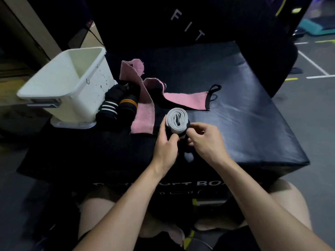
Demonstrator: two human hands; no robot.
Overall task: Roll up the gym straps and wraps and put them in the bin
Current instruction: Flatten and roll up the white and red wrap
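Note:
A grey wrap (176, 120) is rolled into a tight coil, and I hold it over the black soft box (244, 124). My left hand (165, 144) grips the roll from the left. On the roll's right side, my right hand (204, 140) pinches it with thumb and fingers. A loose grey end hangs below between my hands. Two pink wraps (145, 105) lie unrolled behind the roll; one ends in a black thumb loop (214, 88). Two rolled black wraps, one with white stripes (107, 109) and one with orange stripes (127, 105), stand beside the white bin (72, 86).
The white bin stands tilted on its lid (72, 125) at the left edge of the box; nothing shows inside it. A second black padded box (181, 20) rises behind. Gym floor with painted lines (313, 64) lies to the right. My knees are below the box.

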